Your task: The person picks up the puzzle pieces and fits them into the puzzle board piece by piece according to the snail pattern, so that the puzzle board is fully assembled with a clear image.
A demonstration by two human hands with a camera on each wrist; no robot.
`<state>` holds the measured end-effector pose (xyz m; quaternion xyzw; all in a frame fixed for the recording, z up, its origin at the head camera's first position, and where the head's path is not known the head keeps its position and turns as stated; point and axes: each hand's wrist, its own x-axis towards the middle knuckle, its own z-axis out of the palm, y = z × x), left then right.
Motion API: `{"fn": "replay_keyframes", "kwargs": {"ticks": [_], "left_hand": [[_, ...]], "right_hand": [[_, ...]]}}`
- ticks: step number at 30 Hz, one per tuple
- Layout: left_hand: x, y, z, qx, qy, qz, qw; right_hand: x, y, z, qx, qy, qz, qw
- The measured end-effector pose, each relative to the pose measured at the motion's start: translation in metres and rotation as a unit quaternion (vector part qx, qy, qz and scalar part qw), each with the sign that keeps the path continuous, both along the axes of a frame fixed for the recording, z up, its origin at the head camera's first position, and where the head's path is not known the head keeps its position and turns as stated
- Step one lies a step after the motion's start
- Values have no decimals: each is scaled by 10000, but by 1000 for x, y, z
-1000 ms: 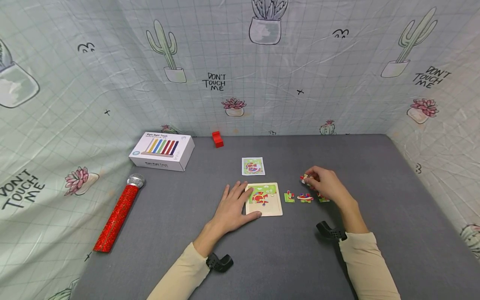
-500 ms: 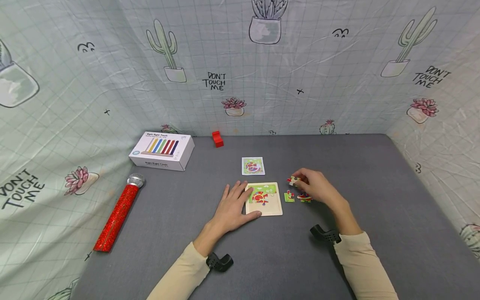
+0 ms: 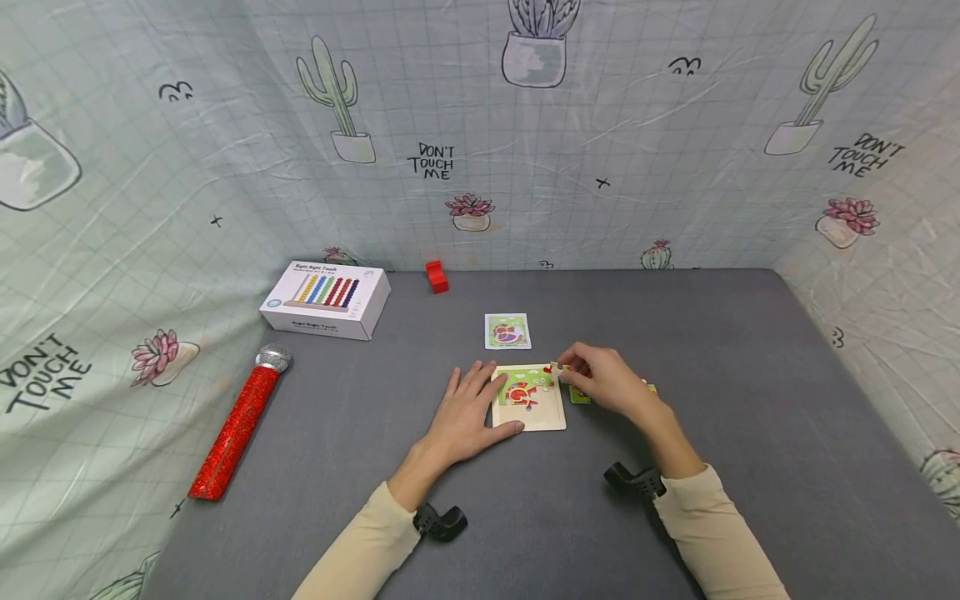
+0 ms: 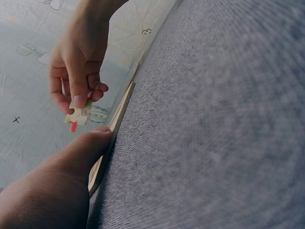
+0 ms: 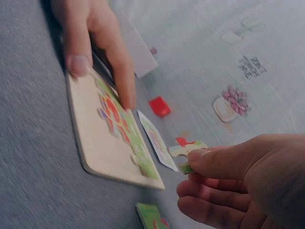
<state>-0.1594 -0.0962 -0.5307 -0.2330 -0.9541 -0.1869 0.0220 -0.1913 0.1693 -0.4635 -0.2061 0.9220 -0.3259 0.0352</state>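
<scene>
A wooden puzzle board (image 3: 543,418), partly filled with green and red pieces, lies mid-table. My left hand (image 3: 468,412) rests on its left side with the fingers spread, the thumb on the near edge. Between thumb and fingers, my right hand (image 3: 603,381) pinches a jigsaw piece (image 5: 195,144) coloured cream, red and green. That piece is held above the board's upper right corner, apart from it in the right wrist view. A green loose piece (image 5: 149,214) lies on the table beside the board. Other loose pieces are mostly hidden under my right hand in the head view.
Behind the board lies a small picture card (image 3: 507,332). A white box (image 3: 326,300) and a red block (image 3: 437,277) stand at the back left. Along the left edge lies a red glittery microphone (image 3: 240,429). A printed cloth (image 3: 525,183) hangs behind the table.
My right hand has carried the jigsaw piece leftward, from above the loose pieces to the board's upper right corner. The left hand has stayed in place on the board.
</scene>
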Motion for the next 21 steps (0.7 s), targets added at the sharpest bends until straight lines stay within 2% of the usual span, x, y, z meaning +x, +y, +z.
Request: {"fn": "replay_keyframes", "kwargs": {"ticks": [11,21], "left_hand": [[0,-1,0,74,9,-23,10000],[-1,0,-3,12,135,-26,9999]], "right_hand": [[2,-15,-8,122,50,488,9987],[5,-16,-9,116,-132,583,9981]]}}
